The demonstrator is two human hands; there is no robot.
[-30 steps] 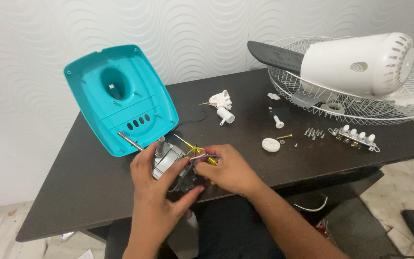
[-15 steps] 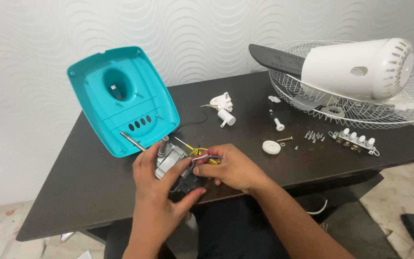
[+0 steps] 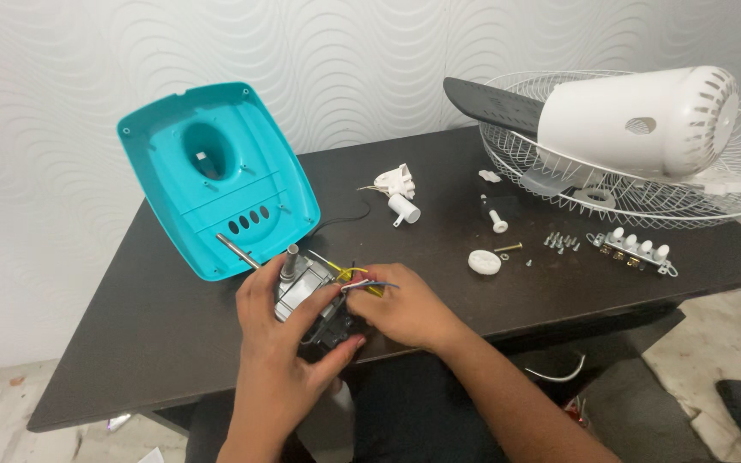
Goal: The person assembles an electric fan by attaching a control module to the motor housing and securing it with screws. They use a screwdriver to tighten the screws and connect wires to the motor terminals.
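The small grey fan motor (image 3: 302,290) sits at the near edge of the dark table (image 3: 173,334), just in front of the turquoise plastic cover (image 3: 216,176), with the left hand (image 3: 280,343) wrapped around its body. The right hand (image 3: 405,309) pinches the motor's coloured wires (image 3: 360,278) between closed fingertips. Farther right lie a white round cap (image 3: 484,261), loose screws (image 3: 561,242), a push-button switch block (image 3: 635,249) and a wire fan grille (image 3: 636,184) holding a white housing (image 3: 641,120).
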